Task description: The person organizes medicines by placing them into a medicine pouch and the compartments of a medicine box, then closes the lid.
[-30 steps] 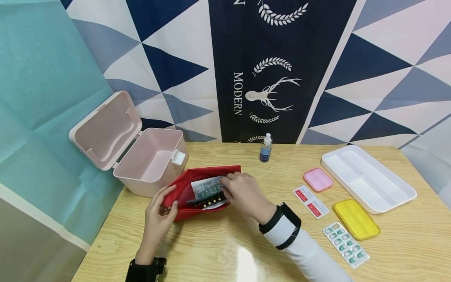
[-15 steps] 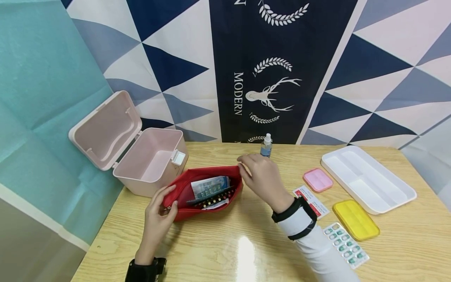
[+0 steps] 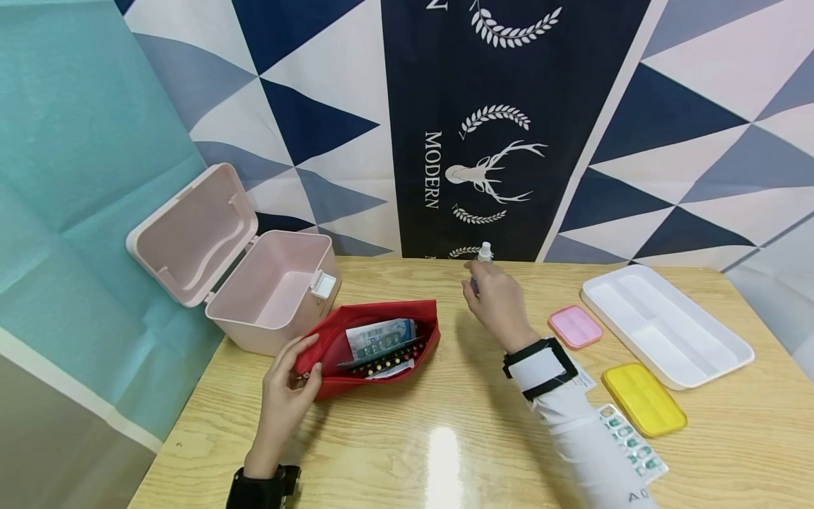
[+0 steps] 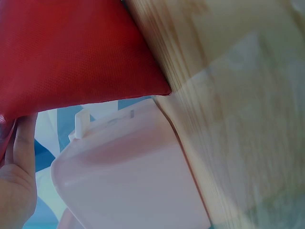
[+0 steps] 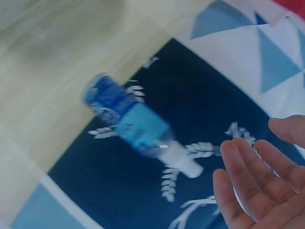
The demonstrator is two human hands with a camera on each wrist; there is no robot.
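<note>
My left hand [image 3: 287, 385] grips the left end of an unzipped red pouch [image 3: 381, 311], thumb on the near edge and fingers on the far one. Blister packs [image 3: 388, 362] and a pale printed packet [image 3: 365, 334] lie inside the pouch. Toward the back of the table, my right hand [image 3: 499, 300] reaches over beside a small spray bottle [image 3: 485, 252], partly covering it in the head view. In the right wrist view, the blue-labelled spray bottle [image 5: 143, 126] is apart from that hand, whose fingers [image 5: 248, 176] are extended and hold nothing.
An open pink lidded box [image 3: 254, 325] stands behind the pouch at left. To the right lie a pink case [image 3: 575, 326], a yellow case [image 3: 644, 399], a white divided tray [image 3: 664, 322], a green capsule blister pack [image 3: 636, 445] and a partly hidden card [image 3: 583, 378].
My right hand has left the pouch's inside, passed its right end, and moved right and back to the spray bottle. The left hand keeps its grip on the pouch.
</note>
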